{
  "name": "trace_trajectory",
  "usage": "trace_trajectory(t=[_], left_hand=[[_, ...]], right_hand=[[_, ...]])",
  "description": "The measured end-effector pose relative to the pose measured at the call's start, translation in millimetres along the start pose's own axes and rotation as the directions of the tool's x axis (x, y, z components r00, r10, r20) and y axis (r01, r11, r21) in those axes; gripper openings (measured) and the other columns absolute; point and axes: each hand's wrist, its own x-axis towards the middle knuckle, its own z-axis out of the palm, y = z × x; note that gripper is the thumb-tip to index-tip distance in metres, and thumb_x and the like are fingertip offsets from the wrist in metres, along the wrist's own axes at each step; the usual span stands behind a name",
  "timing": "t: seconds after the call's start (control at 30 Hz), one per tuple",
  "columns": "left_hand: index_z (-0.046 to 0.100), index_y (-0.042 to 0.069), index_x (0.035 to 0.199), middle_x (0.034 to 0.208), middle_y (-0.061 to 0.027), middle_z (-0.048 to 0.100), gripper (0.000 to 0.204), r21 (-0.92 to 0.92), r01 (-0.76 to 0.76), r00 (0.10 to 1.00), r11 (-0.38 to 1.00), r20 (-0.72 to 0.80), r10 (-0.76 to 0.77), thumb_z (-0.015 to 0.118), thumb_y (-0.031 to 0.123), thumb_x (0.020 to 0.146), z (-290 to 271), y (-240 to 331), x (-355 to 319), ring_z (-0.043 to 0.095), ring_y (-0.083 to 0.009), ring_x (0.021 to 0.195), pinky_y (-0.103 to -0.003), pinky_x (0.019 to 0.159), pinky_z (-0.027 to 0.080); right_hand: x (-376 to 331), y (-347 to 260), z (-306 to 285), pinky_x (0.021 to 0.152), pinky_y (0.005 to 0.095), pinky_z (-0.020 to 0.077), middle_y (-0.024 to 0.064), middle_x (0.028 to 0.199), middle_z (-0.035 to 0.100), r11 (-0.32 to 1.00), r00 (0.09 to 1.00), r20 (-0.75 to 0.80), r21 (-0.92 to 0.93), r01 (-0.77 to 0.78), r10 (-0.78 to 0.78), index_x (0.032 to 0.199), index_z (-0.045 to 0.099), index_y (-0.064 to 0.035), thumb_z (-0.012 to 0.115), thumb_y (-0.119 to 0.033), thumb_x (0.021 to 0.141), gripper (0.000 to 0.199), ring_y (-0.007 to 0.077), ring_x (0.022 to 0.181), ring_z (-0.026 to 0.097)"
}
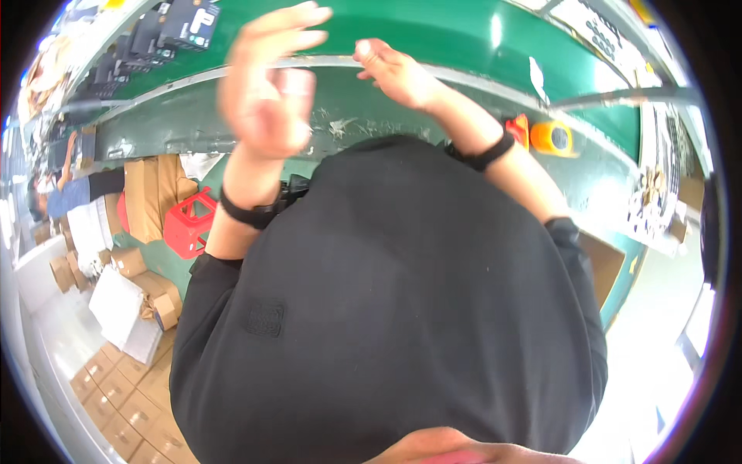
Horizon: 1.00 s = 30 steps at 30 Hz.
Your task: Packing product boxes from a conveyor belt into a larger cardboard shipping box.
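Both hands are up in front of the camera here, above a long green-topped desk (433, 35) with a metal front edge. The left hand (267, 93) is raised with the palm spread and fingers loosely open, blurred, and nothing shows in its grip. The right hand (398, 73) is lifted too, fingers curled loosely with the fingertips drawn together; whether something tiny sits between them I cannot tell. Each wrist wears a black band (251, 213).

The nearest things: a row of black boxy devices (166, 31) on the desk far to the left, and an orange-and-yellow tape dispenser (553, 138) by the desk's edge to the right, well apart from either hand. A red plastic crate (187, 224) and flat cardboard boxes (124, 402) lie on the floor below left.

The risk, as I judge it: the left hand is moving fast (hence the blur) close to the desk's metal lip, so a careless swing could rap the knuckles, and the dark shirt hides most of what lies underneath.
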Motion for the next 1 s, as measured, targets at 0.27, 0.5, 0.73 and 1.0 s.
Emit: trace_trajectory(t=[0.27, 0.5, 0.73, 1.0], left_hand=[[0.034, 0.003, 0.162, 0.156, -0.0220, 0.051, 0.067, -0.577, 0.650, 0.730, 0.494, 0.293, -0.618, 0.055, 0.037, 0.109, 40, -30, -90, 0.060, -0.0366, 0.132, -0.050, 0.107, 0.052], [0.077, -0.002, 0.097, 0.092, -0.0065, 0.076, 0.024, 0.092, 0.907, 0.417, 0.411, -0.333, -0.845, 0.068, 0.019, 0.102, -71, -82, -125, 0.072, -0.0135, 0.083, -0.027, 0.077, 0.054], [0.074, 0.001, 0.111, 0.096, -0.0078, 0.077, 0.018, -0.147, 0.961, 0.199, 0.233, -0.211, -0.957, 0.063, 0.011, 0.103, -180, -182, -224, 0.074, -0.0143, 0.075, -0.028, 0.066, 0.056], [0.074, 0.005, 0.113, 0.114, -0.0248, 0.071, 0.032, 0.572, 0.816, 0.382, 0.082, -0.427, -0.820, 0.071, 0.025, 0.088, -308, -395, -249, 0.070, -0.0426, 0.105, -0.049, 0.095, 0.056]], right_hand=[[-13, -102, 17, 0.124, 0.0542, 0.0323, 0.0143, 0.153, 0.057, 0.164, 0.320, 0.163, -0.600, 0.783, -0.933, 0.150, 0.058, -0.0140, 0.068, -0.032, 0.094, 0.060, 0.0380, 0.146, 0.049], [26, 206, 31, 0.101, 0.0523, 0.0553, 0.0259, 0.121, 0.072, 0.576, 0.902, 0.053, -0.785, -0.228, 0.429, 0.125, 0.067, -0.0003, 0.066, -0.042, 0.098, 0.050, 0.0440, 0.119, 0.067], [-92, 271, 78, 0.112, 0.0515, 0.0458, 0.0200, 0.145, 0.052, 0.651, 0.931, -0.250, -0.666, -0.364, 0.265, 0.138, 0.062, -0.0072, 0.075, -0.026, 0.088, 0.055, 0.0448, 0.133, 0.050], [-248, 331, 118, 0.104, 0.0510, 0.0499, 0.0271, 0.130, 0.065, 0.487, 0.577, -0.559, -0.320, -0.813, 0.595, 0.127, 0.070, -0.0040, 0.072, -0.034, 0.093, 0.046, 0.0455, 0.120, 0.060]])
